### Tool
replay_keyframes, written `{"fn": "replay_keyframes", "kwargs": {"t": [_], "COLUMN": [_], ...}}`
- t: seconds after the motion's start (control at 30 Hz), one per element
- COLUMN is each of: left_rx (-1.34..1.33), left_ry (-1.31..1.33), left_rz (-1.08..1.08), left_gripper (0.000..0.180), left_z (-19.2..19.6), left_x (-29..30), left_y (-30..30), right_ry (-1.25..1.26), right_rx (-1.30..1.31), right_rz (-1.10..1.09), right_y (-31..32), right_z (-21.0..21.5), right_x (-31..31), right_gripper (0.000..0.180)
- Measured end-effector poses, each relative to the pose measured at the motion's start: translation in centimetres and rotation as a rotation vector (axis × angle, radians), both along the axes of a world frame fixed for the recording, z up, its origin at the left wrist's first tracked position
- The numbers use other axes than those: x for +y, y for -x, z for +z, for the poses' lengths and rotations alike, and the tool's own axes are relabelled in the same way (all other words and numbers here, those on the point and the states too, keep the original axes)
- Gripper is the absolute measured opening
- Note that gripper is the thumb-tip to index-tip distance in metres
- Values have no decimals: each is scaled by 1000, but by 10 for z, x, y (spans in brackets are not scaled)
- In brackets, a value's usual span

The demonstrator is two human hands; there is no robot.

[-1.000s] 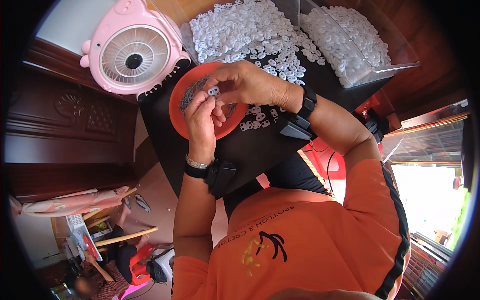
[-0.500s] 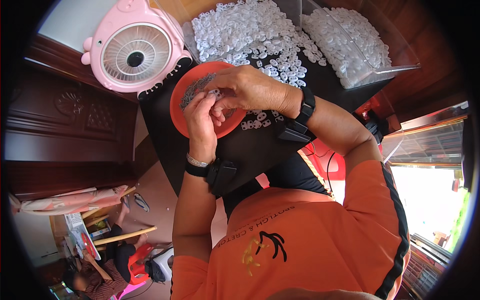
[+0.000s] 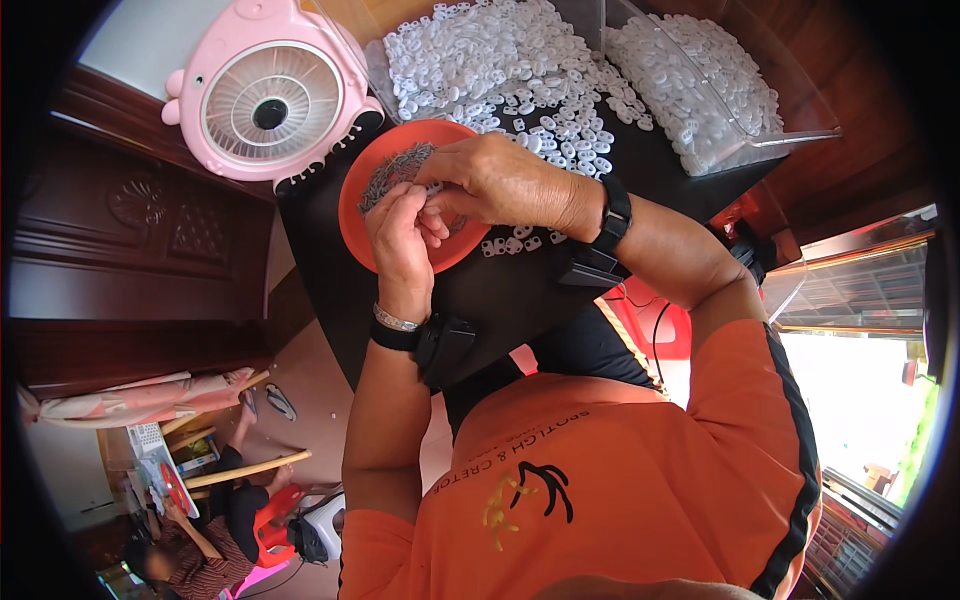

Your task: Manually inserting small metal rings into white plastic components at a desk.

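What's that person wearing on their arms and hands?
Short orange sleeves, the right one with a black stripe. The left wrist wears a silvery bracelet and black strap with a box. The right wrist wears a black wristband and dark box. The left hand and right hand are bare.

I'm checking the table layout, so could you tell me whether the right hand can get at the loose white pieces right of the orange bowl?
Probably yes: white pieces lie loose on the black table close to the right hand, though that hand is busy over the orange bowl.

White piece (image 3: pixel 434 187) now mostly out of sight
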State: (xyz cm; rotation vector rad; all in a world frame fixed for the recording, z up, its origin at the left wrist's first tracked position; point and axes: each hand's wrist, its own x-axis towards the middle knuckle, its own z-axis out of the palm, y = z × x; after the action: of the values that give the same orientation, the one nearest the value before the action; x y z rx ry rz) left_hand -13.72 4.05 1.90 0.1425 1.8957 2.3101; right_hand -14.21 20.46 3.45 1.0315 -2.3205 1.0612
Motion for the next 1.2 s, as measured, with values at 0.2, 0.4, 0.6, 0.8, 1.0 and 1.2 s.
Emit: {"fn": "replay_keyframes", "kwargs": {"t": [0.2, 0.4, 0.6, 0.8, 1.0, 1.2], "left_rx": [18, 62, 93, 141, 125, 119], "left_ry": [-1, -50, -10, 58, 76, 100], "left_rz": [-7, -30, 15, 36, 11, -7], "left_gripper": [23, 23, 25, 24, 23, 22], "left_z": [1, 0, 2, 6, 4, 4], "left_x": [1, 6, 3, -1, -1, -1], "left_y": [-1, -2, -4, -4, -1, 2], "right_ry": [27, -12, -12, -6, -65, -353], "right_rx": [10, 63, 144, 553, 640, 96], "right_rz": [7, -25, -39, -905, -995, -610], "right_y": [1, -3, -3, 12, 0, 43], "right_z": [0, 7, 8, 59, 84, 13], "right_x": [0, 5, 4, 81, 95, 90], "right_gripper": [17, 16, 19, 20, 27, 14]}}
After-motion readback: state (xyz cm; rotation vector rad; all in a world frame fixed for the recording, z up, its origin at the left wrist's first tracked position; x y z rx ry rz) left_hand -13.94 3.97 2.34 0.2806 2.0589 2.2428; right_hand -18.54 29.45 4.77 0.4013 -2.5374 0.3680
